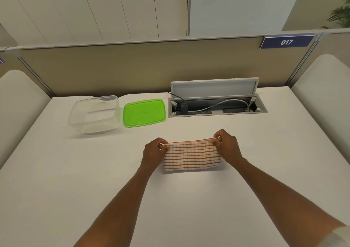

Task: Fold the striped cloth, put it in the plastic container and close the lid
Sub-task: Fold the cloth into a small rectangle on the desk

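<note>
1. The striped cloth (191, 156) is found at the middle of the counter (75, 171), folded into a narrow band
2. Its far corners are pinched by the left hand (154, 153) and the right hand (226, 145), both closed on the fabric
3. The clear plastic container (94, 114) stands open, well apart, with the green lid (144, 112) just beside it
4. For a neat next fold, edges should be aligned and tension kept even

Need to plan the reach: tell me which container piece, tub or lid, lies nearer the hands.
The green lid. It lies right of the clear plastic container, closer to the left hand and right hand pinching the striped cloth.
</note>
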### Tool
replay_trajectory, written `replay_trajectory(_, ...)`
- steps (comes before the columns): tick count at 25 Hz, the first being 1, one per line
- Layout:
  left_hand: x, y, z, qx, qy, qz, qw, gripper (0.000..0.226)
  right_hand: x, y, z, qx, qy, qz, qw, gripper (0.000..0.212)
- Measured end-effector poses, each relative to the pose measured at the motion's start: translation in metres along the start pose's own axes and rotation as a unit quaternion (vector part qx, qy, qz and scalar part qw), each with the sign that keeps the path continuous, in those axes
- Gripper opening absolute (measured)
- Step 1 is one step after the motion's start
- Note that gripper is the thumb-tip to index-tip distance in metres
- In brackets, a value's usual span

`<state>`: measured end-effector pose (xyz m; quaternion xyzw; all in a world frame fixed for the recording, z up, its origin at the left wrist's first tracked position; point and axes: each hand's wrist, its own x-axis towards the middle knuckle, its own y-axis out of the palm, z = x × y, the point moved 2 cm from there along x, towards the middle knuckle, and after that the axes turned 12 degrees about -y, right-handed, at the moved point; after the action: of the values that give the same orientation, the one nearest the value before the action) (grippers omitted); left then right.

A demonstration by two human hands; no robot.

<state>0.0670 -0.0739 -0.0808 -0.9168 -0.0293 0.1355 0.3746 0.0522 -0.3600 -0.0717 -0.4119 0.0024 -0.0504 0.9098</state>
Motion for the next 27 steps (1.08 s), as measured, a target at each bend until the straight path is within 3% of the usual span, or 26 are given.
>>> replay_trajectory(10, 0.019, 0.004, -0.005, 0.071, -0.025, 0.008, 0.997, 0.007, 0.014, 0.006, 0.000, -0.053, 0.015, 0.045, 0.997, 0.011)
replay_trajectory(18, 0.024, 0.009, -0.010, 0.111, -0.056, 0.000, 0.992, 0.009, 0.013, 0.012, -0.011, -0.057, 0.044, 0.022, 0.997, 0.014)
replay_trajectory(21, 0.019, 0.012, -0.016, 0.196, 0.034, -0.070, 0.978, 0.042, 0.014, 0.014, -0.005, -0.080, 0.025, -0.016, 0.996, 0.024)
replay_trajectory(23, 0.011, 0.017, -0.025, 0.204, 0.123, -0.098, 0.966, 0.050, 0.010, 0.020, 0.000, -0.110, -0.018, -0.034, 0.993, 0.036)
replay_trajectory(27, -0.005, 0.043, -0.026, 0.257, 0.201, 0.005, 0.945, 0.051, -0.001, 0.039, 0.005, -0.144, -0.071, 0.004, 0.987, 0.055)
